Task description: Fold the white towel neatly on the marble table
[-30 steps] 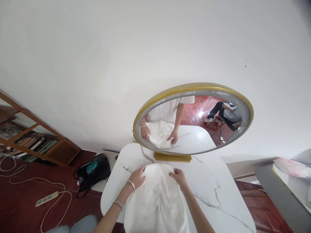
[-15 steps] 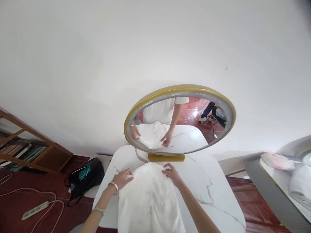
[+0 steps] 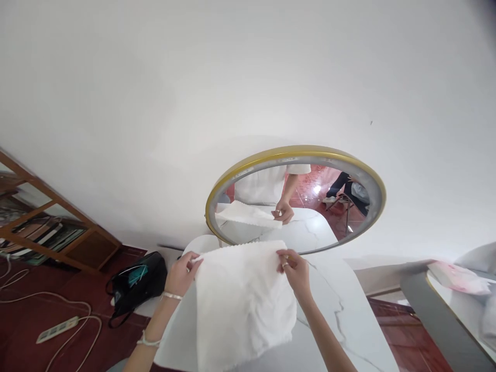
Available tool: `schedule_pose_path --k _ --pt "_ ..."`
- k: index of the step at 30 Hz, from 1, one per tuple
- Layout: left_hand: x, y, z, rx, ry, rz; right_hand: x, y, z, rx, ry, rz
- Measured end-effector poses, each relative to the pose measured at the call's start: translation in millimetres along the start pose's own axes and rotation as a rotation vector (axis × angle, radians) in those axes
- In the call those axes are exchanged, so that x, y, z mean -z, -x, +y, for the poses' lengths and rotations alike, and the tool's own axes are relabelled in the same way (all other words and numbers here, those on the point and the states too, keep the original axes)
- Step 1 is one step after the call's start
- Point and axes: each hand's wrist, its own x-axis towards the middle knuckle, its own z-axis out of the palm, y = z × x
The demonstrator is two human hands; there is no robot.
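Note:
A white towel (image 3: pixel 242 299) hangs lifted above a white marble table (image 3: pixel 341 320). My left hand (image 3: pixel 180 274) pinches its upper left corner, and my right hand (image 3: pixel 296 268) pinches its upper right corner. The top edge is stretched between them, and the cloth drapes down toward me. A round gold-framed mirror (image 3: pixel 296 199) stands just behind the towel and reflects my hands and the cloth.
A black bag (image 3: pixel 135 284) lies on the red floor left of the table, with a power strip (image 3: pixel 58 329) and cables beyond. A wooden shelf (image 3: pixel 46 227) stands far left. The mirror shows a seated person. A grey surface with pink cloth (image 3: pixel 459 276) lies at the right.
The towel lay flat on the table with both hands at its far edge. Now both hands have lifted that edge up and spread it wider.

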Motion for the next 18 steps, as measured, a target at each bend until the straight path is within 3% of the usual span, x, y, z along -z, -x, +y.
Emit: schedule_pose_path --k 4,7,10,14,18 --pt "-17 -35 28 0.002 0.448 0.398 -21 -10 -35 0.501 0.210 0.262" --pt "-40 -62 39 0.003 0.662 0.618 -42 -29 -29 0.801 0.508 0.311" --pt "-64 -77 45 -0.024 0.803 0.716 -56 -54 -11 0.915 0.691 0.131" --pt "-85 -78 54 0.039 0.976 0.659 -56 -79 -3 0.934 0.692 -0.242" --pt "-94 -76 58 0.103 1.034 0.637 -46 -87 -16 0.991 0.614 -0.375"
